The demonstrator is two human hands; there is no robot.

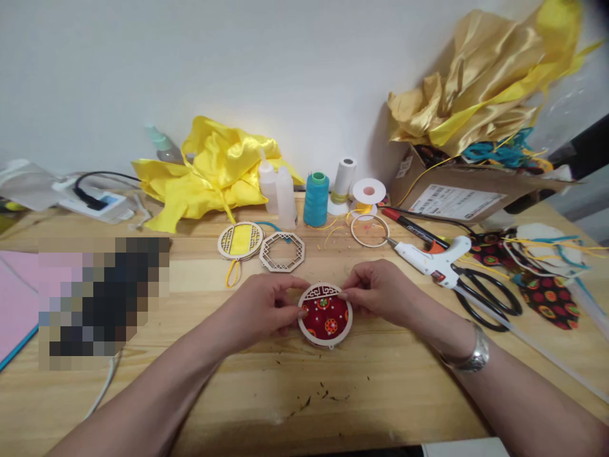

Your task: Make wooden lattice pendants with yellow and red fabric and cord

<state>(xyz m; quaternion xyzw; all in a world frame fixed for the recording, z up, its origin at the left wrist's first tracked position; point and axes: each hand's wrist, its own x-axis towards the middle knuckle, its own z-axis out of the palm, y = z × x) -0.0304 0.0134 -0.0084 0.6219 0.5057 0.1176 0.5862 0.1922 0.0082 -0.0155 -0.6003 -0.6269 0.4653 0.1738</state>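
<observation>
A round wooden frame (304,331) with fretwork along its top and dark red patterned fabric (320,322) inside is held between both hands, low over the table. My left hand (266,304) pinches its left edge, thumb on the front. On the upper right edge, my right hand (378,293) has a matching grip, thumb and fingers pressed on the rim. The fingers behind the frame are partly hidden. Beyond it lie an octagonal wooden frame (303,254), a round frame with yellow fabric (245,240) and a thin wooden ring (354,233).
At right lie a white glue gun (419,260), black-handled scissors (511,295) and a marker (409,225). Behind stand a teal thread spool (316,200), squeeze bottles (285,197) and yellow satin (214,165). A cardboard box (409,181) holds more fabric. Dark scraps (307,403) dot the tabletop.
</observation>
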